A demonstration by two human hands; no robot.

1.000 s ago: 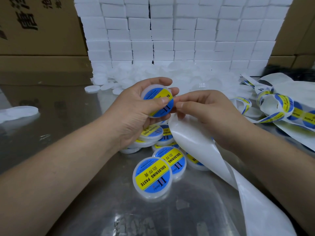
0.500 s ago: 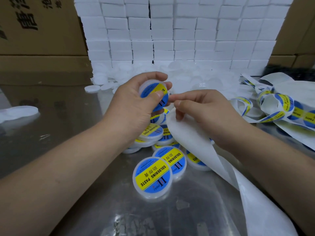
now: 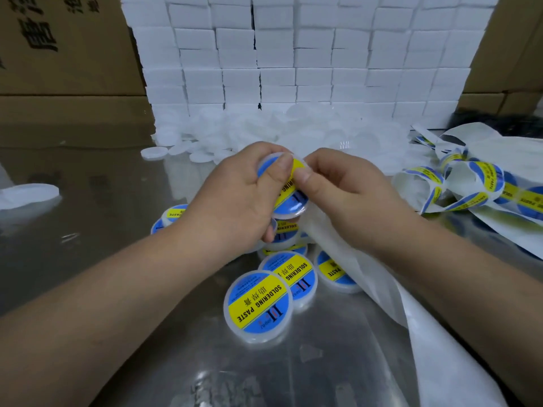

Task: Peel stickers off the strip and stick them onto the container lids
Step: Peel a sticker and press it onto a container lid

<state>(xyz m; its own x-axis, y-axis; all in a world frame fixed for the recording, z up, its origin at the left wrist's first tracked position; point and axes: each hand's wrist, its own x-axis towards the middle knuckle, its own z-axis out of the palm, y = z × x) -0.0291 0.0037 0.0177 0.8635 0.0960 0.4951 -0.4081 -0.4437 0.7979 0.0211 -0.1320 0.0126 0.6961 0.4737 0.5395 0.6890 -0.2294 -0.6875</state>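
Thumbs meet now: my right hand has closed in from the white backing strip, and both hands pinch the translucent plastic lid above the heap of labelled lids, thumbs pressing its blue-and-yellow round sticker flat. I reckon this one's nearly done. Bare steel tabletop on the left gives me set-down room; the strip crowds my right.
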